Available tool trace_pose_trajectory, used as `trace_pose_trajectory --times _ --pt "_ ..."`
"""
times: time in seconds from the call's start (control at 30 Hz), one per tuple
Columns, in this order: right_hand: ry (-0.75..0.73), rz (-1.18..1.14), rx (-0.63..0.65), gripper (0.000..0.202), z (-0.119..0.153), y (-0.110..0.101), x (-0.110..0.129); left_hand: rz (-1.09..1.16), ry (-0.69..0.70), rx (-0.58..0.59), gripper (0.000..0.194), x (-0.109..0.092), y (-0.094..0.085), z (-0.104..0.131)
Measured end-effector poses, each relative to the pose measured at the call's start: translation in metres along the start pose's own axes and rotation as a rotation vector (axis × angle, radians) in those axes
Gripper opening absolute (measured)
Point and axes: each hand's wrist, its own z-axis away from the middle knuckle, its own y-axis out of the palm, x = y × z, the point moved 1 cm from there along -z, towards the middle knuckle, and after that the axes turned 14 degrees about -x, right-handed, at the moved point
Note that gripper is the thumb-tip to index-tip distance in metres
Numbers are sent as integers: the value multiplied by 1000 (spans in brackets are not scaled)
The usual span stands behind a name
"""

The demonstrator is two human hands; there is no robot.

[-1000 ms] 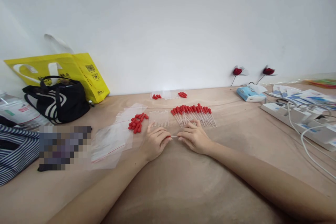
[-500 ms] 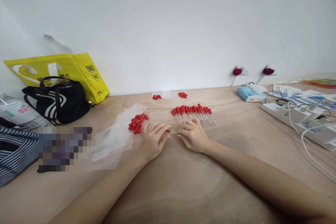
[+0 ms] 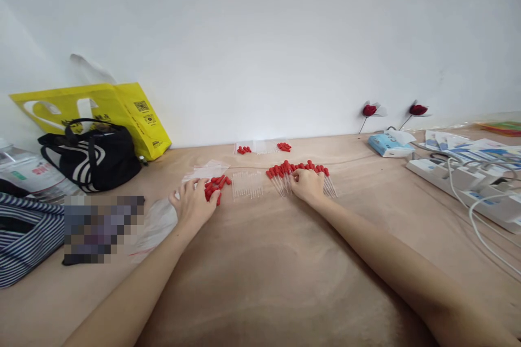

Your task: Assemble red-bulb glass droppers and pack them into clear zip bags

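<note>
My left hand [image 3: 194, 205] reaches over the loose pile of red rubber bulbs [image 3: 220, 181], fingers spread, its thumb beside the near bulbs. Part of the pile is hidden under it. My right hand [image 3: 308, 187] is at the row of droppers [image 3: 277, 178], each a thin clear tube with a red bulb on its far end. Its fingers are pinched on a dropper among the others, most of which the hand covers. Between the hands lies a row of bare clear tubes [image 3: 248, 184].
Clear zip bags [image 3: 158, 222] lie left of the pile. More red bulbs [image 3: 284, 147] rest on bags by the wall. Black [image 3: 97, 157] and yellow bags [image 3: 148, 124] stand at left. At right are a tissue pack [image 3: 391, 144] and a power strip [image 3: 459, 190] with cables.
My hands were together around a dropper in front of the tubes. They have parted: the right moved with the dropper to the row, the left moved left to the bulb pile.
</note>
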Motion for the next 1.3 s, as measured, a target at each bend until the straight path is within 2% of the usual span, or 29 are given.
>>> trace_pose_trajectory --times 0.13,0.2,0.4,0.53,0.7,0.9,1.07,1.13,1.2,1.23,1.3 --pt "15 30 22 26 -2 3 5 2 -65 82 32 7 1 -6" --pt "10 48 24 26 -2 4 5 15 -57 81 29 6 0 -6" --pt "-136 24 -139 25 3 -2 15 16 7 66 27 1 2 -3" --pt "-206 -34 -43 25 10 1 38 8 -24 68 27 2 6 -3" --pt "-126 -17 92 28 9 10 67 57 -76 79 25 1 7 -4" --pt "-30 14 183 28 0 21 80 100 -140 89 23 -2 8 -4" --pt "10 19 227 25 -2 25 86 155 -134 -31 20 -1 6 -4" --pt "12 15 230 25 -2 24 88 237 -97 -104 20 -3 4 -3" --pt "-3 8 219 25 -2 21 87 425 -54 -124 20 -9 3 1" --pt "-15 4 209 25 -1 18 85 551 -43 -99 19 -14 2 5" --pt "-44 -8 186 25 0 11 78 813 -59 21 19 -25 2 15"
